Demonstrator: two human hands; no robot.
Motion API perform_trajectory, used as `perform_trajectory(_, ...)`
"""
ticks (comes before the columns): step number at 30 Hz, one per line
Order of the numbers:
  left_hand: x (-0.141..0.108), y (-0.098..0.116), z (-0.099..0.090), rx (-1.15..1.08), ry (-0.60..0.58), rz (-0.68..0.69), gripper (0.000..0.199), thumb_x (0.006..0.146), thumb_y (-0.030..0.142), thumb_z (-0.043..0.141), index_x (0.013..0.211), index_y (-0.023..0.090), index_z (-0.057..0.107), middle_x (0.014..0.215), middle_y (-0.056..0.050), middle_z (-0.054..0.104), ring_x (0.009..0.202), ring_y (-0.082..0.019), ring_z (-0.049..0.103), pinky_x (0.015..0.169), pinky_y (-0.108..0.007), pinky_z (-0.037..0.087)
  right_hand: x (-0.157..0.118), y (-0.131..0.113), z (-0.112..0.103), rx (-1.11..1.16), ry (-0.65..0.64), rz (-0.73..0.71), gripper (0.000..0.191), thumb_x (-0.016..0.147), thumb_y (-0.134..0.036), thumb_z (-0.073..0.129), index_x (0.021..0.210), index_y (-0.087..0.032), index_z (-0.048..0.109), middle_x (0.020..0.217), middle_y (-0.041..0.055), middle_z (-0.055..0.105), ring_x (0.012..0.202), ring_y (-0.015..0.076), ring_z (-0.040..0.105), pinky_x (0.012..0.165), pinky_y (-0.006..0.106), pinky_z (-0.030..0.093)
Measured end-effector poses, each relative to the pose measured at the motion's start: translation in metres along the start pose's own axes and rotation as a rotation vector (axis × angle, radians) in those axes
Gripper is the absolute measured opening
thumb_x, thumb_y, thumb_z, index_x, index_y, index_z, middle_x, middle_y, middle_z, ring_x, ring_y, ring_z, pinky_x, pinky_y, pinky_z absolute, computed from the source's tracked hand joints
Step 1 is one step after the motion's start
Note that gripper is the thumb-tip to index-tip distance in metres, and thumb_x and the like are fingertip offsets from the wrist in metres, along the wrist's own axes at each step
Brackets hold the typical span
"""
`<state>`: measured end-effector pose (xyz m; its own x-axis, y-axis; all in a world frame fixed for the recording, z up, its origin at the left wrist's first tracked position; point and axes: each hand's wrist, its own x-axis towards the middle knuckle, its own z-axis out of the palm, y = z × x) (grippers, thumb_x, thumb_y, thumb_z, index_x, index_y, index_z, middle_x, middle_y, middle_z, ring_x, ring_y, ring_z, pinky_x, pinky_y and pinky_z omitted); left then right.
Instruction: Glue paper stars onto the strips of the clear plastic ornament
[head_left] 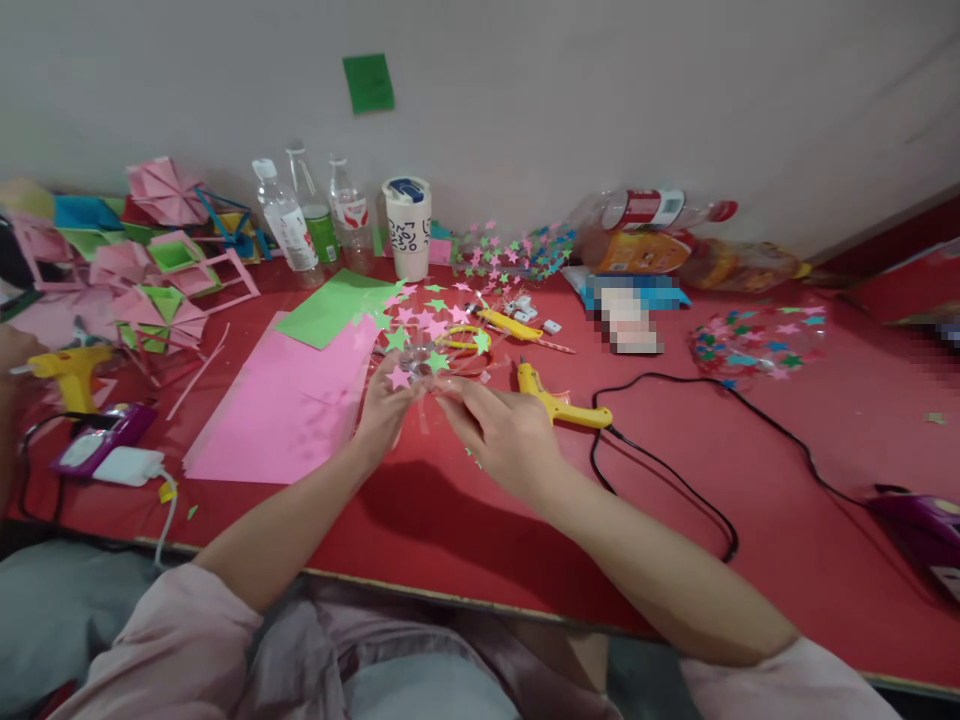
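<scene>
A clear plastic piece dotted with pink and green paper stars [431, 325] is up in front of me, above the red table. My left hand [386, 405] is closed around its lower left side. With fingers pinched together, my right hand [506, 430] meets its lower edge; whatever lies between those fingertips is too small to make out. Just beyond my right hand lies a yellow glue gun [559, 405] with a black cord. Behind the starred piece are a yellow utility knife [510, 323] and yellow-handled scissors [472, 340], partly hidden.
Pink paper [277, 410] and a green sheet [330, 308] lie left. Folded paper shapes [161, 270] pile up beyond another yellow glue gun [71, 375], near another person's hand [11, 360]. Bottles [289, 220] and a cup [407, 230] stand behind; another starred plastic piece [772, 340] lies right.
</scene>
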<state>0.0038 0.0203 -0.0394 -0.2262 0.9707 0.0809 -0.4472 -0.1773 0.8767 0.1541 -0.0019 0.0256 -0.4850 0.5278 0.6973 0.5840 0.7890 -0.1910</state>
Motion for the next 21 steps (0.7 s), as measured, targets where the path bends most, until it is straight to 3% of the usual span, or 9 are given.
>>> perform_trajectory(11,-0.001,0.010,0.004,0.008,-0.030,0.018,0.031,0.057,0.025,0.078,0.080,0.019,0.057,0.074,0.002,0.063,0.070,-0.013,0.063,0.069,-0.026,0.050,0.002,0.000,-0.008,0.056,0.019,-0.002,0.019,0.091,-0.020,0.048,0.103,-0.015,0.062,0.064,-0.0020,0.067,0.050,0.0072,0.055,0.050,0.019,0.036)
perform_trajectory(16,0.005,-0.002,-0.008,0.051,0.107,0.073,0.031,0.055,0.018,0.075,0.079,0.021,0.055,0.074,0.002,0.063,0.075,-0.014,0.064,0.073,-0.027,0.051,0.003,0.006,-0.006,0.023,0.061,-0.068,0.014,0.088,-0.015,0.049,0.095,-0.016,0.061,0.056,-0.0045,0.062,0.045,0.0060,0.050,0.048,0.019,0.034)
perform_trajectory(21,0.012,-0.015,-0.021,0.038,0.081,0.051,0.030,0.055,0.011,0.068,0.078,0.026,0.054,0.074,0.005,0.063,0.074,-0.013,0.064,0.071,-0.025,0.051,0.003,0.012,-0.007,0.055,0.088,-0.119,0.011,0.082,-0.012,0.049,0.084,-0.017,0.059,0.053,-0.0055,0.056,0.044,0.0061,0.047,0.047,0.020,0.033)
